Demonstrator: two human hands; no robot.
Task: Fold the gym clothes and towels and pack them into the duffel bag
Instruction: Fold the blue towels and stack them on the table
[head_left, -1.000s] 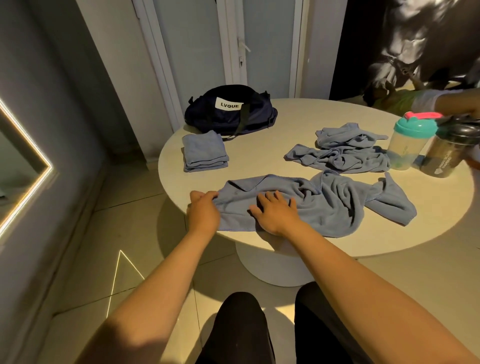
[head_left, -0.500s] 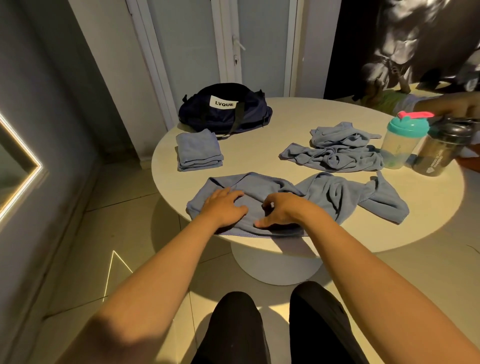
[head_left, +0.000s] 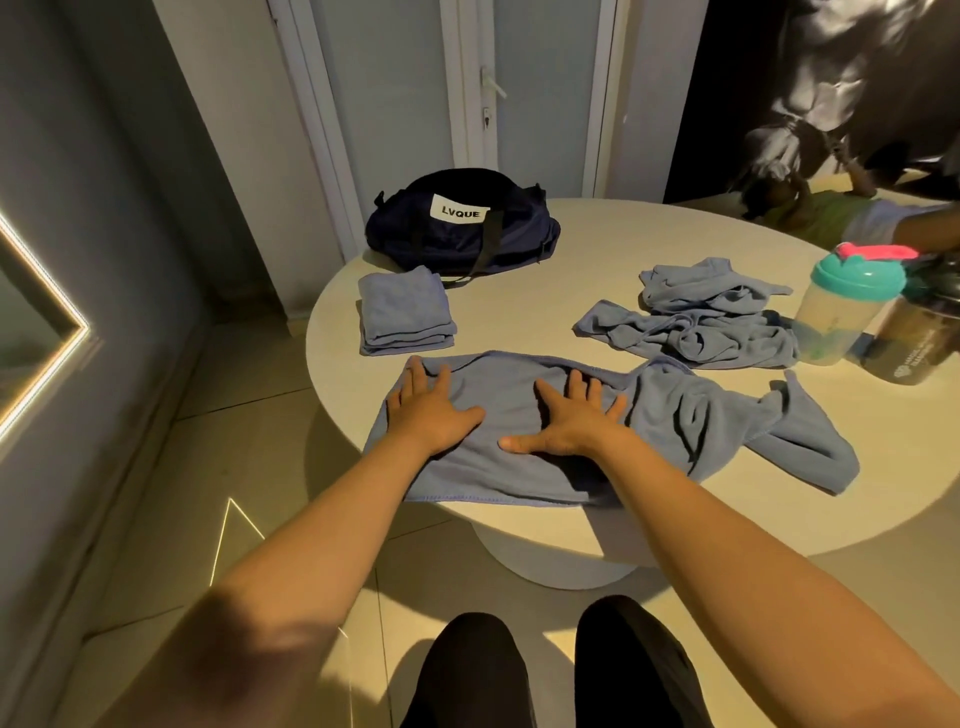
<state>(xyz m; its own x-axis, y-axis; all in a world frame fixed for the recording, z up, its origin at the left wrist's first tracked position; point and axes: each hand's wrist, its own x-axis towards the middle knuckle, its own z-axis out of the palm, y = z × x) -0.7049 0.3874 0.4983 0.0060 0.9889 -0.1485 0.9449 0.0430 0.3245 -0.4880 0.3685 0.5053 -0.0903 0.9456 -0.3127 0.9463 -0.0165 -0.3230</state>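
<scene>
Both hands are now laid flat on the towel (head_left: 511, 400). The fingers are spread wide and nothing is gripped. A second ago the left hand (head_left: 431, 413) was closed on the towel's near left corner, and half a second ago both hands were curled over the cloth. The grip has since been given up for a pressing, smoothing touch. The right hand (head_left: 571, 423) is pressed down just beside the left, thumb towards it.

The towel is spread across the near side of the table (head_left: 545, 280), its near edge hanging slightly over the rim. Under the hands the left part has been flattened into a smooth panel. The right part is left rumpled, with deep creases running out to its far end.

From this it may be judged that a fold is only being prepared, and that the right half must be straightened before the cloth can be doubled over.

One folded towel (head_left: 405, 317) is stacked just in front of the bag (head_left: 462, 228), which appears to be shut. A crumpled pile (head_left: 696, 325) is left untouched beside two bottles (head_left: 844, 306). Nothing has been packed yet.
</scene>
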